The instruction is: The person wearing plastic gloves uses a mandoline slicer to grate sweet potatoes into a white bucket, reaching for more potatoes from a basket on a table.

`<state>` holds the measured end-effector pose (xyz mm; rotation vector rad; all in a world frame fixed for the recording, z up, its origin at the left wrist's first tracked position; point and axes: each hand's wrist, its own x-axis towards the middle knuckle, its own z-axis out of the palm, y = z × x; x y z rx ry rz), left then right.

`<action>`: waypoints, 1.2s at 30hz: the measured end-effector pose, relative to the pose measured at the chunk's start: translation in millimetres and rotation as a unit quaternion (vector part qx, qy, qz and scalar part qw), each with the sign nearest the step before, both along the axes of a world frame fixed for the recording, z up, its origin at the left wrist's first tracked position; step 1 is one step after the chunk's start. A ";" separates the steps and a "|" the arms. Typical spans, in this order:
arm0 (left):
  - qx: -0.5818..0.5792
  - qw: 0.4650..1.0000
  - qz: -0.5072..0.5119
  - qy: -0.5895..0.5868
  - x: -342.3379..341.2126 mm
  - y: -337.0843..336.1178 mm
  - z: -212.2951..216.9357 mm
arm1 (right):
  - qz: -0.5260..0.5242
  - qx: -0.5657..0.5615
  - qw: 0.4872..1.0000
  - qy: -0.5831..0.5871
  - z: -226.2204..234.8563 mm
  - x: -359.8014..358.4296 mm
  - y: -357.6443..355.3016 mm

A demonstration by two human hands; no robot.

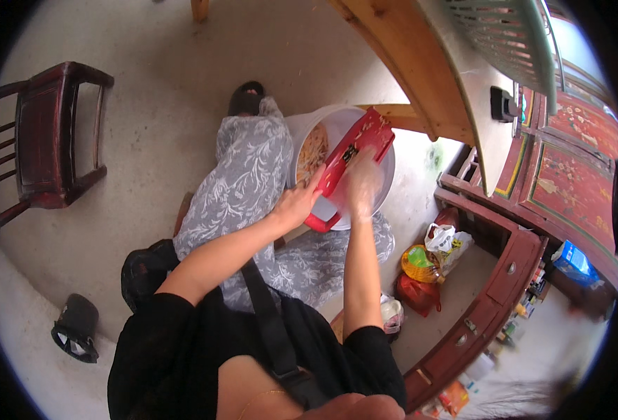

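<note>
- While the left hand (296,204) grips the lower end of the flat red plastic grater (351,164), its fingers closed around the handle, the grater leans tilted across the round white plastic bucket (386,178);
- the right hand (360,183) is blurred against the grater's face; its fingers' grip cannot be told;
- pale orange shreds (312,154) lie inside the bucket, which stands on the floor beside the grey leaf-patterned trouser leg (242,178).

A red grater (354,157) lies over a white bowl (386,183). At nine o'clock, grey trousers (242,182) show pale leaf print.
</note>
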<state>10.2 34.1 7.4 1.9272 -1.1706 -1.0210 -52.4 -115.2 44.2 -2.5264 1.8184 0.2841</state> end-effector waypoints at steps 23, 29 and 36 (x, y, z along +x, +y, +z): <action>0.007 1.000 0.000 -0.021 3.6 -4.2 7.0 | -0.041 -0.112 0.927 -0.355 26.7 -31.0 34.9; 0.013 1.000 -0.011 -0.021 -0.1 -3.8 0.9 | -0.040 -0.010 0.956 -0.290 34.6 -29.1 42.4; 0.019 0.999 -0.012 -0.029 -0.9 -5.8 -0.2 | -0.013 -0.006 0.988 -0.156 10.1 -18.5 41.9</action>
